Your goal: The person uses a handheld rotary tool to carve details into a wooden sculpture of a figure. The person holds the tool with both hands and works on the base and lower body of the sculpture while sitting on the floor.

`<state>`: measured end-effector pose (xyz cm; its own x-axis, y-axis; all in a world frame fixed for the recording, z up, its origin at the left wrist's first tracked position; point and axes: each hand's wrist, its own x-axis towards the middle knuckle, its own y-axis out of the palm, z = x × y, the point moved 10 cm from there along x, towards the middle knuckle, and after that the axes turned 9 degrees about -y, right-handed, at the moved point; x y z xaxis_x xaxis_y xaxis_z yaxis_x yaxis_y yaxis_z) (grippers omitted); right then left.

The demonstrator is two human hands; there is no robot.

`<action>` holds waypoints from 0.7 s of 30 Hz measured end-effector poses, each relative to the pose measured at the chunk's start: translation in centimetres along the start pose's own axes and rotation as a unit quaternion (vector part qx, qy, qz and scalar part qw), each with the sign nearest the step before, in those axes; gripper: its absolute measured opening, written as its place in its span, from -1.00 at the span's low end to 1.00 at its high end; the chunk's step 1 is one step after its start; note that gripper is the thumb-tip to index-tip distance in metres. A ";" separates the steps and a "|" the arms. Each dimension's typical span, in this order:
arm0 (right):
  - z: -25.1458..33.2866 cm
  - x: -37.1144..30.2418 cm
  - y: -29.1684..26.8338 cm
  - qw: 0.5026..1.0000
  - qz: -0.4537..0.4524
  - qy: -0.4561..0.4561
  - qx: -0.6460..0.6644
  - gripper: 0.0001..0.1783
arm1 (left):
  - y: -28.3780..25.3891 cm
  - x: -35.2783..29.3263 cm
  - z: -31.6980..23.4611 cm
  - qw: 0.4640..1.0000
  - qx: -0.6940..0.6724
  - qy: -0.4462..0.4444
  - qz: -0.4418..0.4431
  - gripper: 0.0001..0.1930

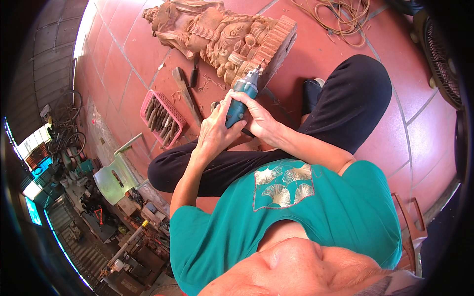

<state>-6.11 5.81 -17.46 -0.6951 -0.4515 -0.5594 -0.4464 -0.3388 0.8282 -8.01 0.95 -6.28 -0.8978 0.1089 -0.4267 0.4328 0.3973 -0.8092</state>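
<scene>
i grip the teal power tool (238, 104) at twelve o'clock with my left hand (213, 129) and right hand (260, 118), its tip (260, 67) by the wooden carving (222, 37) towards eleven; whether touching, i can't tell. a slack grip could let it skid and gouge the wood.

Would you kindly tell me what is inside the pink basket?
The pink basket holds several slender brown handle-like pieces, lying side by side. They cover most of its bottom, so anything beneath them cannot be seen.
</scene>
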 end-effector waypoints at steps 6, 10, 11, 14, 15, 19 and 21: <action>-0.2 0.6 0.0 1.000 -0.007 0.001 -0.016 -0.64 | -0.3 0.1 0.1 1.000 -0.010 -0.022 -0.009 -0.15; 0.1 0.8 0.3 1.000 -0.014 0.010 0.010 -0.66 | -0.6 0.1 0.0 1.000 -0.018 -0.009 -0.023 -0.15; 0.0 1.0 0.3 1.000 -0.007 0.012 0.013 -0.66 | -0.6 0.1 0.0 0.999 -0.022 -0.015 -0.022 -0.15; -0.1 1.4 -0.1 0.999 -0.008 0.011 0.031 -0.67 | -0.5 0.3 -0.1 0.999 -0.017 -0.002 -0.032 -0.14; -0.2 1.6 -0.2 0.999 -0.013 0.009 0.039 -0.67 | -0.5 0.3 -0.1 0.999 -0.012 0.008 -0.037 -0.14; -0.8 1.1 0.2 0.999 -0.002 0.008 0.035 -0.69 | -0.5 0.0 -0.5 0.999 -0.030 0.003 -0.010 -0.14; -1.1 1.3 -0.5 0.999 0.007 0.008 0.045 -0.70 | -0.5 0.0 -0.9 1.000 -0.015 0.020 -0.013 -0.13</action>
<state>-6.22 4.48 -18.64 -0.6928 -0.4695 -0.5473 -0.4853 -0.2578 0.8355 -8.30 1.58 -5.55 -0.9115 0.1339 -0.3889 0.4072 0.4266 -0.8076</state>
